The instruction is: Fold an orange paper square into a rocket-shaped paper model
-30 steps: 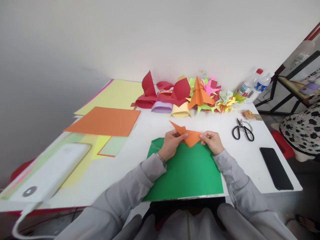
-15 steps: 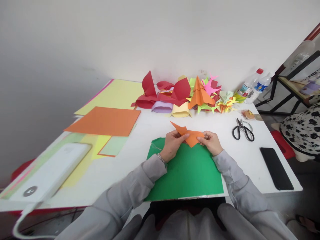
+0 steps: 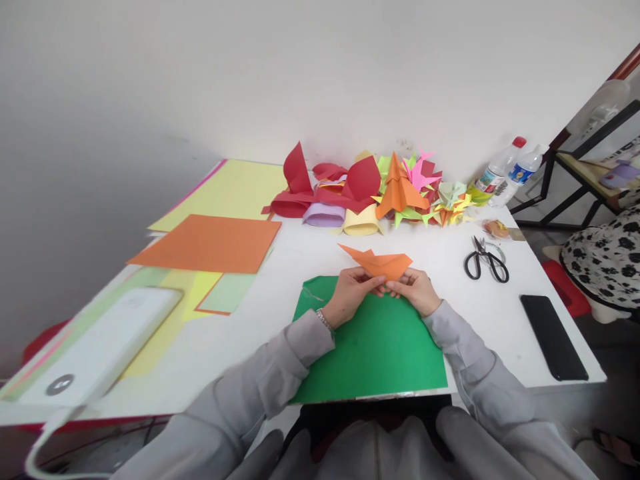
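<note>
Head view: left hand [image 3: 350, 295] and right hand [image 3: 419, 292] pinch pointed folded orange paper piece [image 3: 389, 266] at near edge, by far edge of flat green sheet [image 3: 383, 350]; grip presumably keeps layers together.

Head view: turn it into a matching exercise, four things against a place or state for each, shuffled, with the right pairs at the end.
Things
1. phone
2. scissors
3. green sheet
4. folded orange paper

Places and states
A. held between the left hand and the right hand
B. near the right front corner of the table
C. lying with the pointed end toward the wall
D. lying flat, partly beneath both hands

Right pairs: 1-B, 2-C, 3-D, 4-A
</note>
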`<action>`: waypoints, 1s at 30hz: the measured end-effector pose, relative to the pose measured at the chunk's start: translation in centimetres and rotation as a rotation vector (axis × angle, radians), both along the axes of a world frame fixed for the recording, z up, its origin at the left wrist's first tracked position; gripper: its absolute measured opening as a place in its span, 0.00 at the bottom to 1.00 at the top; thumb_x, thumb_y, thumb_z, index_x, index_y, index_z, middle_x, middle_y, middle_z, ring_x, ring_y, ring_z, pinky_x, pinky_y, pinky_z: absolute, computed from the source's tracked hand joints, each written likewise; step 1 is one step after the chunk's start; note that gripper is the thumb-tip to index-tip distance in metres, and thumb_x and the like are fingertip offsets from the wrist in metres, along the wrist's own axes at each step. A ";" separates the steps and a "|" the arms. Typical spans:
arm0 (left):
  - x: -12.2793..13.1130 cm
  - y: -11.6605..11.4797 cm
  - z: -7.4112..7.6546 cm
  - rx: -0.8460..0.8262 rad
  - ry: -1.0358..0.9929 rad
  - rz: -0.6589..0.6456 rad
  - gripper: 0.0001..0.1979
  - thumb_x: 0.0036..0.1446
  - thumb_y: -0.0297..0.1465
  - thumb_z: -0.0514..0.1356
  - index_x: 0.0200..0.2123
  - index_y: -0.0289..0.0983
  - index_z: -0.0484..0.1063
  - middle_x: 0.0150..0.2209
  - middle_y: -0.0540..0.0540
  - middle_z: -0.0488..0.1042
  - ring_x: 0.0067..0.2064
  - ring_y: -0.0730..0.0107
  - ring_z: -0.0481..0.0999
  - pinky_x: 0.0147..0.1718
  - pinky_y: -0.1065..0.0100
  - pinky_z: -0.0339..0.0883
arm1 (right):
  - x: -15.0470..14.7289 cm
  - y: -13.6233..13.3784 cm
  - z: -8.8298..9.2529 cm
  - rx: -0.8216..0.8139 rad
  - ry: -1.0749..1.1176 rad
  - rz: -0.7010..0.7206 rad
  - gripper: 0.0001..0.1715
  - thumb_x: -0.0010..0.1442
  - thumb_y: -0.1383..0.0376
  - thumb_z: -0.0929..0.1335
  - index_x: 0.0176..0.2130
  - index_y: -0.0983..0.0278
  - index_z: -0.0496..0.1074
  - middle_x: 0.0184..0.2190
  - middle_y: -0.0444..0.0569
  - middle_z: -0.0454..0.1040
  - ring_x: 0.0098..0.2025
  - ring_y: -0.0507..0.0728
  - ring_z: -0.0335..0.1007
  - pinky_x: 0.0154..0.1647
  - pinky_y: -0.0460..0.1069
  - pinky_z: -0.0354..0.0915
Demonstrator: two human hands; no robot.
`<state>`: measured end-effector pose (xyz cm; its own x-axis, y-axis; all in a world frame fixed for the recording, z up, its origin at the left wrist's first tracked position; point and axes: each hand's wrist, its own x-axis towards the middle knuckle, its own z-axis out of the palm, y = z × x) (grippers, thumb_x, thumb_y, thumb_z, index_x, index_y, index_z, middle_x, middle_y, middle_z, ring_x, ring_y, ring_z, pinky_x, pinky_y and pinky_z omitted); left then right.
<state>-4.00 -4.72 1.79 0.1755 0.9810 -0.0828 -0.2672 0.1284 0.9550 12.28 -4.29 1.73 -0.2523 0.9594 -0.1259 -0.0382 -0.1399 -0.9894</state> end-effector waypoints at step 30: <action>-0.6 0.5 0.2 -0.005 -0.003 0.011 0.08 0.38 0.32 0.70 0.23 0.34 0.78 0.19 0.47 0.75 0.21 0.69 0.73 0.23 0.67 0.70 | 1.7 0.8 0.6 0.091 -0.020 -0.033 0.16 0.38 0.57 0.77 0.27 0.65 0.76 0.18 0.42 0.73 0.19 0.49 0.62 0.22 0.46 0.60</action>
<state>-4.59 -4.24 2.00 0.1649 0.9825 -0.0871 -0.2712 0.1301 0.9537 13.94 -3.47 2.37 -0.2189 0.9748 -0.0421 -0.0211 -0.0479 -0.9986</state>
